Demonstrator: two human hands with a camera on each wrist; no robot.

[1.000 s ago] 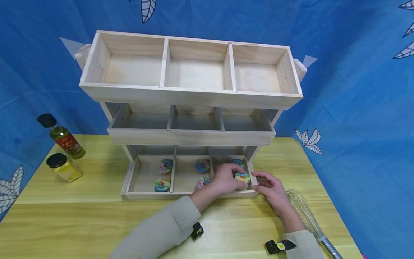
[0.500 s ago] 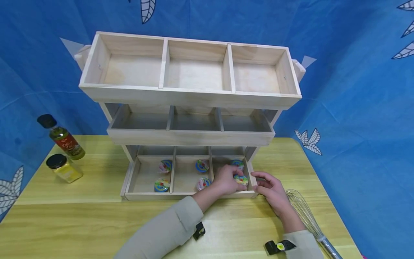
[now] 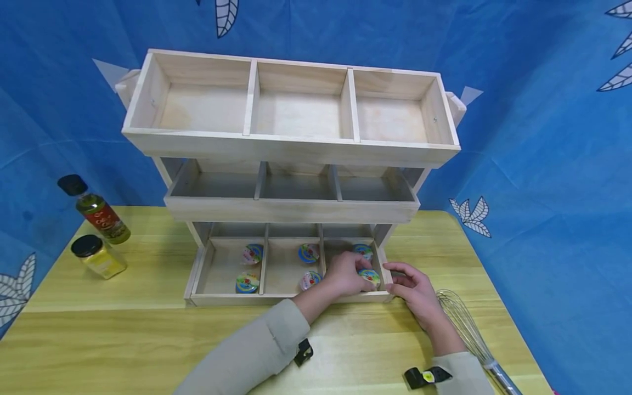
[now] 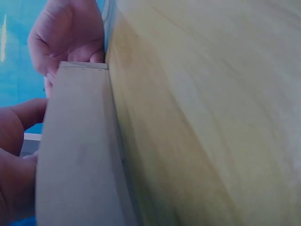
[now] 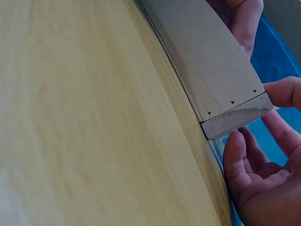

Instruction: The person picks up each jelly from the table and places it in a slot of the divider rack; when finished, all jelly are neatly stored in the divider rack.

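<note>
In the head view, my left hand [image 3: 345, 272] reaches into the right compartment of the bottom tray [image 3: 291, 299]. Its thumb and fingers are bent around a small jelly cup [image 3: 369, 278] with a printed yellow-green lid, near the front of that compartment. Behind it lies another jelly cup [image 3: 362, 251]. At the tray's right end, my right hand [image 3: 413, 289] touches the outer side and front corner. The right wrist view shows its thumb and fingers [image 5: 281, 92] spread against the end of the wood. In the left wrist view, the tray's front board [image 4: 77, 150] hides the cup.
Jelly cups also lie in the left [image 3: 247, 282] and middle [image 3: 309, 253] compartments. Two upper trays [image 3: 291, 144] overhang the bottom one. A whisk [image 3: 466, 323] lies to the right of my right hand. A sauce bottle [image 3: 103, 216] and a yellow jar [image 3: 101, 258] stand at the left.
The jelly cup at my left hand has shifted slightly toward the front of the compartment. My left hand has edged slightly right; my right hand stays at the tray's corner.
</note>
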